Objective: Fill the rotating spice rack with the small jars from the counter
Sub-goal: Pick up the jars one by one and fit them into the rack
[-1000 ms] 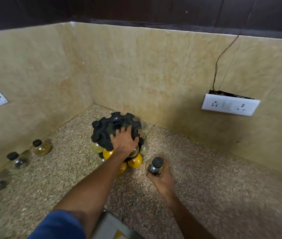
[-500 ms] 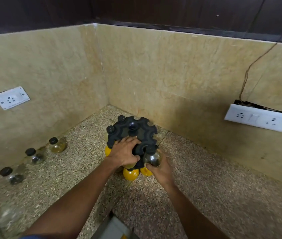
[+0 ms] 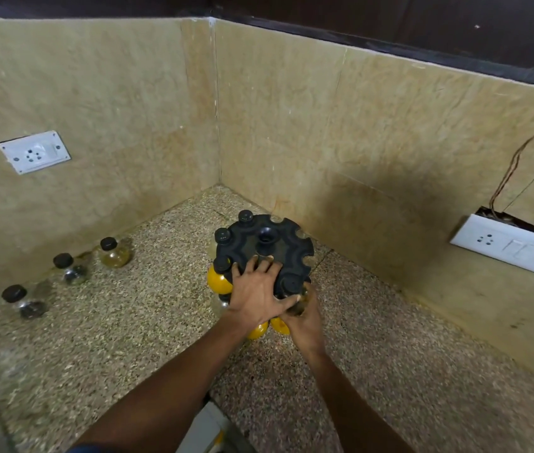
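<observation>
On a speckled granite counter [image 3: 390, 371] in a beige marble-walled corner [image 3: 216, 109], the left hand [image 3: 256, 297] rests flat-fingered atop the black notched spice rack [image 3: 267, 248]. The right hand [image 3: 305, 322] grips a black-capped glass jar [image 3: 293, 289] at the rack's near notch.

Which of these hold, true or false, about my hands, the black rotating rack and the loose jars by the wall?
1. The left hand rests on top of the black rotating spice rack. True.
2. The right hand is empty. False: it holds a small black-capped glass jar at the rack's near edge.
3. Three black-capped glass jars stand loose on the speckled stone counter by the left wall. True.
4. Every notch in the rack's top is filled. False: those on its right side are empty.
</observation>
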